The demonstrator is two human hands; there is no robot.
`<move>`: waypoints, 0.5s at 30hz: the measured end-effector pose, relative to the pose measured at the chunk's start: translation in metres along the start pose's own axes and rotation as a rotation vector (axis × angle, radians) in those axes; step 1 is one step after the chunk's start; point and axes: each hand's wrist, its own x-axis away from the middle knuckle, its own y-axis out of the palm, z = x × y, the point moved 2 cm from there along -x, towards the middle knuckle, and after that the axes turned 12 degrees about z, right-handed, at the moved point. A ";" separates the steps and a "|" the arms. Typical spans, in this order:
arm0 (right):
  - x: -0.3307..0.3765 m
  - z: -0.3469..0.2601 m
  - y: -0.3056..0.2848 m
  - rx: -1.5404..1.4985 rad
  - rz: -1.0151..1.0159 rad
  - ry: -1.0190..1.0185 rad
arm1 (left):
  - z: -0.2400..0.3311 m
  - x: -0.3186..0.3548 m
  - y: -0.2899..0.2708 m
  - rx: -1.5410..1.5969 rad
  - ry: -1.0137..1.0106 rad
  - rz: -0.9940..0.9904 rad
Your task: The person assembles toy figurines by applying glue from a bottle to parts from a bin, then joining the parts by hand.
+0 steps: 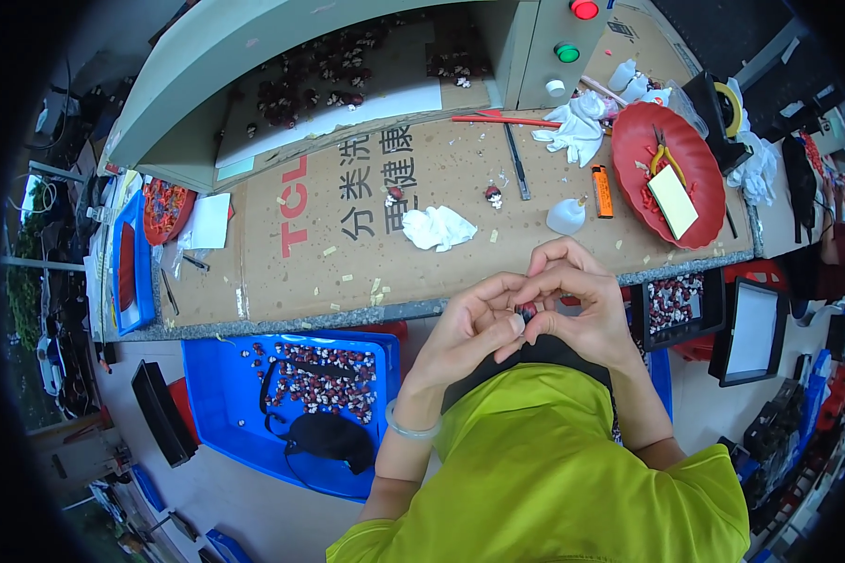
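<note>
Close to my body, just past the table's near edge, my two hands meet fingertip to fingertip. Between them is a small dark red and white figurine, mostly covered by fingers. My left hand pinches it from one side, while the curled fingers and thumb of my right hand close on it from the other. Finer detail of the piece is hidden. Two similar figurines, one at the left and one at the right, lie on the cardboard beyond, near a crumpled white tissue.
A grey machine with figurines inside stands behind. At right are a small bottle, an orange lighter, and a red dish holding pliers and a pad. A blue bin of figurines sits below left.
</note>
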 end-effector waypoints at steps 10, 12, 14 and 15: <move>0.001 0.015 0.001 -0.026 0.112 -0.129 | -0.022 -0.001 0.003 -0.294 0.631 0.269; 0.003 0.020 0.005 -0.217 0.151 -0.040 | -0.022 -0.001 0.002 -0.455 0.691 0.316; 0.005 0.025 0.005 -0.257 0.140 -0.045 | -0.020 0.001 0.004 -0.483 0.716 0.338; 0.007 0.026 0.005 -0.296 0.131 -0.051 | -0.019 0.002 0.005 -0.510 0.740 0.358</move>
